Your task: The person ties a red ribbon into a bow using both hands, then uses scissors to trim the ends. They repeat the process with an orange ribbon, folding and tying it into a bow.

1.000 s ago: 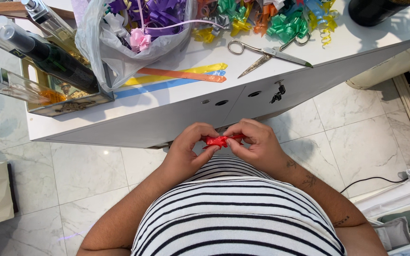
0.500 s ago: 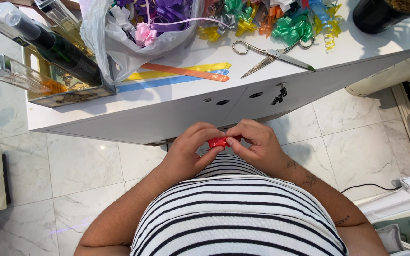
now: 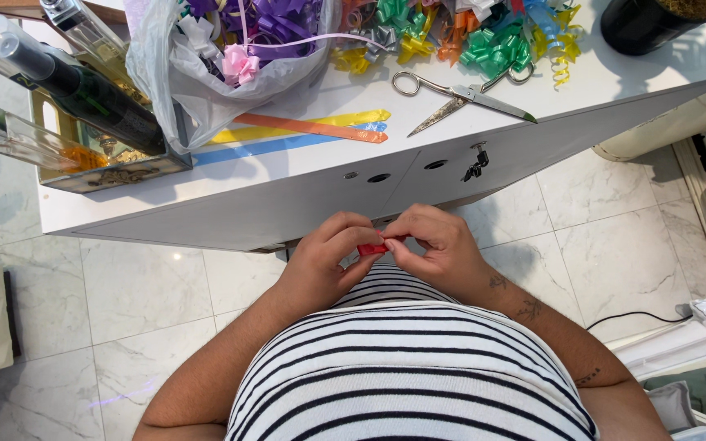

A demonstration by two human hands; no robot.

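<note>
The small ribbon piece [image 3: 372,249] pinched between the hands is bright red. The shirt [image 3: 406,367] below it is white with dark navy horizontal stripes. The bench [image 3: 288,204] is plain white, with two dark round holes and a black latch on its front. Three flat ribbon strips [image 3: 304,131] lie on it: one orange, one yellow, one blue. The scissors [image 3: 459,96] are silver. The clear plastic bag [image 3: 198,90] holds purple, pink and white bows. The bow heap [image 3: 459,37] beyond mixes green, yellow, orange, silver and blue. The bottle [image 3: 83,90] is dark green with a silver cap. The floor [image 3: 124,294] is pale grey-veined marble tile.
</note>
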